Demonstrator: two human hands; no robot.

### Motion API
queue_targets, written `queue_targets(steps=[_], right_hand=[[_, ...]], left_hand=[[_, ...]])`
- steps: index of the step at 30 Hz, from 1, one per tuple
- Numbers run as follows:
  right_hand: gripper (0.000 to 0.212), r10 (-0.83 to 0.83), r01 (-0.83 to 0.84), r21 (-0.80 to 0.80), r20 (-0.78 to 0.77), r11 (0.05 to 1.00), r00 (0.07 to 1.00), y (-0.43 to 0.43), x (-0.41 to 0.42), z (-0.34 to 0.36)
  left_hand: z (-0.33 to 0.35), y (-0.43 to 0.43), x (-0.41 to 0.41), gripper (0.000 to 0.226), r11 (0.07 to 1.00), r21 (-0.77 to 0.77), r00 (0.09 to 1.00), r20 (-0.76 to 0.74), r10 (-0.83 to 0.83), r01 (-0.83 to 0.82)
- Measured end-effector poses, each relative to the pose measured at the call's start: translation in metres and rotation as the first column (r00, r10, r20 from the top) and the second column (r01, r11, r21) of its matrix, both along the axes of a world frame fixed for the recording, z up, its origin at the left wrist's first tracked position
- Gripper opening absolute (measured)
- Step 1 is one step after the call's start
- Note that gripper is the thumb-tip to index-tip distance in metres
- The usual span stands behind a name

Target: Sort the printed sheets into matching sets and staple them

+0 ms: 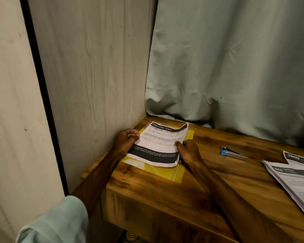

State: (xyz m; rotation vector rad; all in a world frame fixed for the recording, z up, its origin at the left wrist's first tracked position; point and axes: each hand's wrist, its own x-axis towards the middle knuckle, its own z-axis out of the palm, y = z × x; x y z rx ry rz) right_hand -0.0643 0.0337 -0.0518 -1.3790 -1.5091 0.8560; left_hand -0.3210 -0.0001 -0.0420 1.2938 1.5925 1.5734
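Squaring step, by the look of it. Stack (pixel 158 146) on a yellow folder (pixel 175 174) at the far left corner of the tabletop (pixel 165 199), gripped at its left edge by curled fingers of the left hand (pixel 125 141) and pinched at its right edge by the right hand (pixel 189 152). Tap the edges flush, press the curled far corner flat, and check that the headers match before reaching for the stapler (pixel 232 153), well apart to the right. Counted: one held stack, one folder, one stapler, one fanned pile (pixel 295 183) at the right edge, one more sheet (pixel 298 158) peeking behind it.
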Motion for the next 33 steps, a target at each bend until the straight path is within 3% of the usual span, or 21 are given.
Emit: queue_targets(steps=[2, 7, 11, 14, 21, 25, 33], right_hand=[[0.043, -0.054, 0.049, 0.066, 0.08, 0.997, 0.995, -0.011, -0.002, 0.005], [0.027, -0.108, 0.091, 0.182, 0.083, 0.979, 0.991, -0.028, 0.001, 0.01], [0.03, -0.111, 0.095, 0.221, 0.059, 0.971, 0.992, -0.026, 0.002, 0.003], [0.037, -0.121, 0.093, 0.21, 0.125, 0.973, 0.985, -0.023, 0.003, 0.003], [0.01, -0.165, 0.151, 0.182, 0.066, 0.972, 0.984, -0.017, 0.016, -0.001], [0.025, -0.193, 0.187, 0.122, 0.033, 0.975, 0.981, -0.011, 0.021, -0.004], [0.028, -0.175, 0.167, 0.154, 0.04, 0.974, 0.984, -0.012, 0.022, -0.006]], left_hand=[[0.0, -0.002, 0.001, 0.024, 1.0, -0.007, 0.997, -0.068, -0.029, 0.029], [-0.004, -0.001, -0.004, 0.041, 0.999, -0.017, 0.992, -0.117, -0.049, 0.047], [-0.007, 0.002, -0.006, 0.044, 0.999, 0.0, 0.983, -0.179, -0.034, 0.035], [-0.007, 0.002, -0.007, 0.043, 0.999, 0.015, 0.978, -0.206, -0.03, 0.034], [-0.01, 0.002, -0.008, 0.042, 0.998, 0.058, 0.967, -0.255, 0.018, -0.003], [-0.009, -0.004, -0.004, 0.034, 0.995, 0.091, 0.899, -0.432, 0.065, -0.028], [-0.01, -0.007, -0.003, 0.022, 0.988, 0.135, 0.864, -0.484, 0.137, -0.081]])
